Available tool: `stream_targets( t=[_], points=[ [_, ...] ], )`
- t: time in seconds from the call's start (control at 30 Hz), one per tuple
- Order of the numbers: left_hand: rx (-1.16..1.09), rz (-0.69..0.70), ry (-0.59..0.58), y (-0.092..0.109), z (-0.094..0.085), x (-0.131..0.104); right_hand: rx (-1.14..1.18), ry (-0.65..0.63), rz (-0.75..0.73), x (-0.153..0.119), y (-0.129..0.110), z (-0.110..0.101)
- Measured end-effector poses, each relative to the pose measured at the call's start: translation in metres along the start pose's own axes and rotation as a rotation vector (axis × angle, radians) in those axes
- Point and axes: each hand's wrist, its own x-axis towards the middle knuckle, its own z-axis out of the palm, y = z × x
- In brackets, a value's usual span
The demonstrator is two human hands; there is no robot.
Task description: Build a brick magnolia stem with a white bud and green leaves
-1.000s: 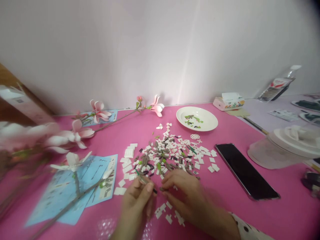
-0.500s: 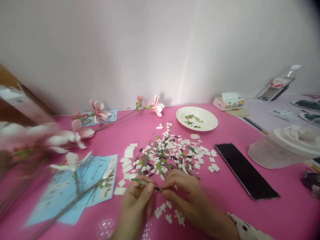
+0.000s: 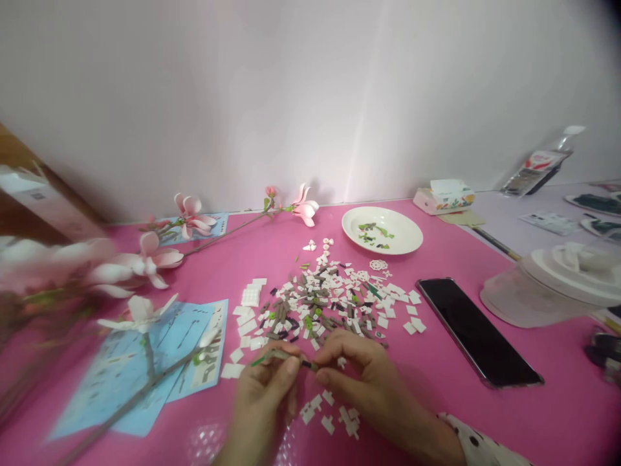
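Between my two hands is a thin brick-built stem (image 3: 307,365), grey-brown with a black section and a green tip at its left end. My left hand (image 3: 272,388) pinches its left part between thumb and fingers. At the right end, the fingertips of my right hand (image 3: 361,375) are closed on it; they hide that end. Just beyond my hands spreads a pile of small building bricks (image 3: 320,298) in white, grey-brown, black and green. Several white pieces (image 3: 327,424) lie on the pink tabletop (image 3: 402,433) between my wrists.
Pink brick flowers (image 3: 150,259) and a branch (image 3: 136,395) lie left over blue instruction sheets (image 3: 189,330). A white plate (image 3: 412,239) with green pieces stands behind the pile. To the right are a phone (image 3: 478,330), a lidded plastic tub (image 3: 504,301), a tissue box (image 3: 444,199) and a bottle (image 3: 538,168).
The green tip of the stem has turned slightly downward to the left. Both hands stay in nearly the same place, still holding the stem.
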Motion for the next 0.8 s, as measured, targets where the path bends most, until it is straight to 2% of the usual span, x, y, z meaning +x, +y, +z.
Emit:
stream_targets(
  t=[0.3, 0.5, 0.63, 0.8],
  points=[
    [0.037, -0.021, 0.045, -0.0015, -0.0009, -0.0010, -0.048, 0.022, -0.112, -0.0016, 0.0031, 0.0003],
    [0.031, 0.075, -0.003, -0.0017, -0.0002, 0.0004, -0.098, -0.005, -0.183, -0.0026, -0.0010, 0.0001],
    [0.042, 0.090, -0.042, -0.0007, 0.0010, 0.0014, -0.149, -0.006, -0.164, -0.0042, -0.0003, 0.0000],
    [0.133, 0.128, -0.002, -0.0005, -0.0012, -0.0009, -0.173, 0.018, -0.201, -0.0055, 0.0061, 0.0002]
  ],
)
